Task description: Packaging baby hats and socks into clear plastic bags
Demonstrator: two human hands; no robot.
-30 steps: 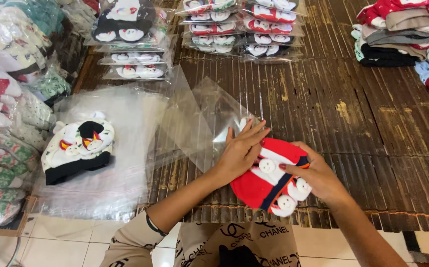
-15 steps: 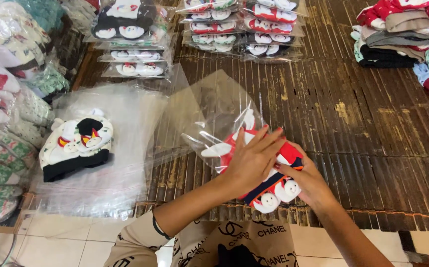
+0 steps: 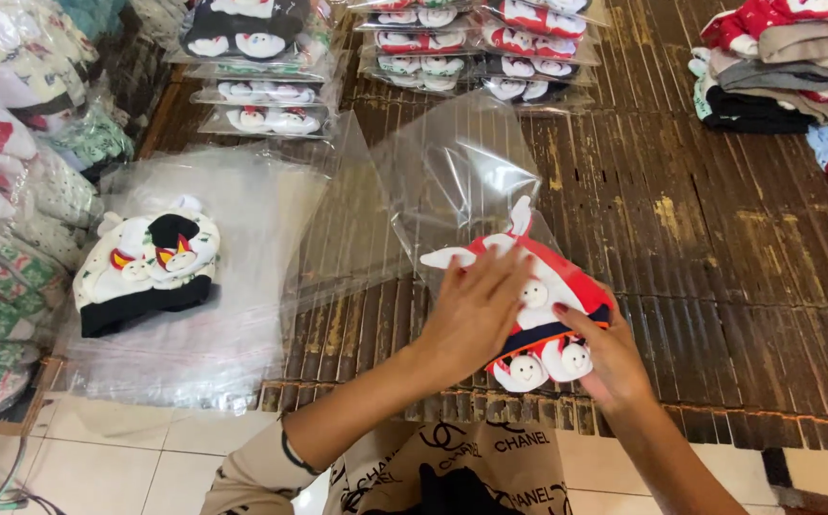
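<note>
- Both hands are gripping one red knitted hat (image 3: 538, 286): the left hand (image 3: 476, 315) is lying flat on top with fingers spread and pressed down, and the right hand (image 3: 614, 360) is cupping the lower edge, its grip pinching the dark brim from beneath.
- That hat, with its white snowman figures, is sitting half inside a clear plastic bag (image 3: 461, 181) on the dark slatted floor mat (image 3: 719, 248), its brim end sticking out toward the person.
- Judging by this, the bagging is going best if the left palm is keeping the hat flat while the right hand is feeding it in evenly, so the ears are not folding over.
- Holding the bag mouth wide looks worthwhile, since the thin film is tending to cling and bunch.
- Lying well apart to the left, a white and black hat (image 3: 147, 272) is resting on a stack of empty bags (image 3: 233, 315).
- Further off, bagged hats (image 3: 471, 48) are sitting in rows.
</note>
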